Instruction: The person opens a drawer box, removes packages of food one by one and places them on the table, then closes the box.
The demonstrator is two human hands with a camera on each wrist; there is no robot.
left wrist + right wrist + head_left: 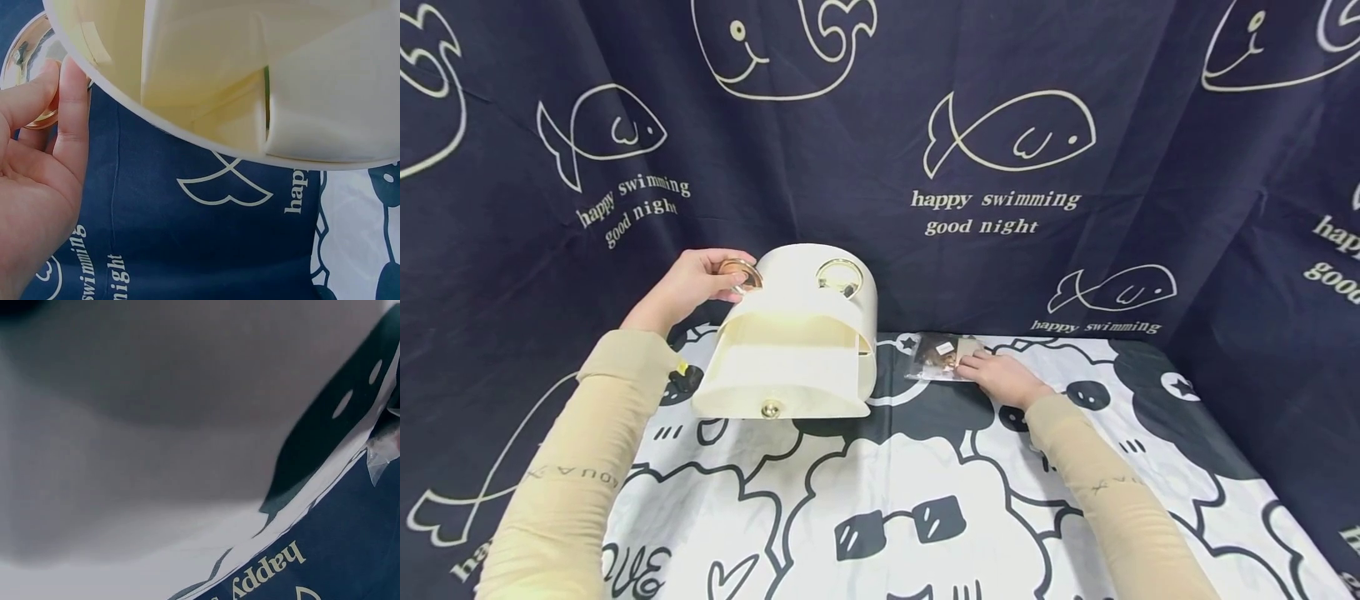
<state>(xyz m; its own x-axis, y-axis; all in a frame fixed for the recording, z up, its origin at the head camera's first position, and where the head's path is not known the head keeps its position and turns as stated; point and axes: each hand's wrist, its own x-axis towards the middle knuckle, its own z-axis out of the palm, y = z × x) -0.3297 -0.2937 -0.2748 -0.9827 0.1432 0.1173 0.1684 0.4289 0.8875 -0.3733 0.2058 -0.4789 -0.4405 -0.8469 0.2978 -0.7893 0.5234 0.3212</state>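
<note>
A cream rounded box [808,292] with an open front compartment stands at the back left of the table, two round gold-rimmed discs at its top. My left hand [703,283] pinches the left gold-rimmed disc [741,275] between thumb and fingers; the left wrist view shows the same hand [40,156] holding the disc's edge [25,56] beside the box [206,75]. The right disc [840,277] sits on the box untouched. To the right, my right hand [1003,377] has its fingertips on a clear plastic packet [936,354] with small brownish contents, lying flat.
A black and white patterned cloth [910,500] covers the table. Dark blue curtains [865,175] with fish drawings hang close behind the box and at both sides. The box's front panel with a gold knob [771,409] juts toward the front. A small black item with yellow [683,377] lies left of the box.
</note>
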